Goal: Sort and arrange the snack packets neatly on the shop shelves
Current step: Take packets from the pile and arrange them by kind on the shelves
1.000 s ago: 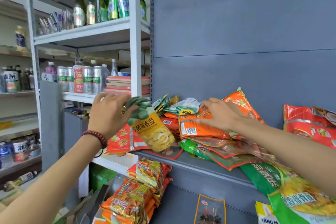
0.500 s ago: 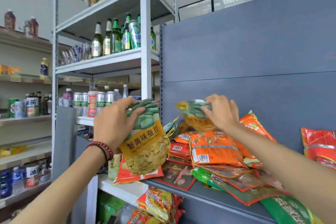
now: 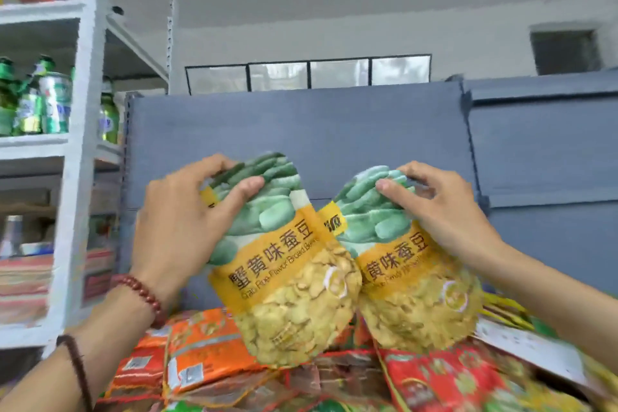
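My left hand [image 3: 180,224] grips the green top of a yellow-and-green broad bean packet [image 3: 287,291], held upright in front of the grey back panel. My right hand [image 3: 441,211] pinches the top of a second matching broad bean packet [image 3: 414,291] just to its right. The two packets touch side by side, and the left one overlaps the right one's edge. Below them lies a loose pile of snack packets: orange packets [image 3: 197,351] at the left and a red packet [image 3: 441,378] at the right.
A grey shelf back panel [image 3: 301,124] rises behind the packets. At the left stands a white metal rack [image 3: 80,110] with green bottles and cans [image 3: 50,104]. A white price strip [image 3: 528,351] on the shelf edge shows at the right.
My right hand has lifted a second broad bean packet off the pile and brought it beside the one in my left hand. Both packets rose, and the view tilted upward.
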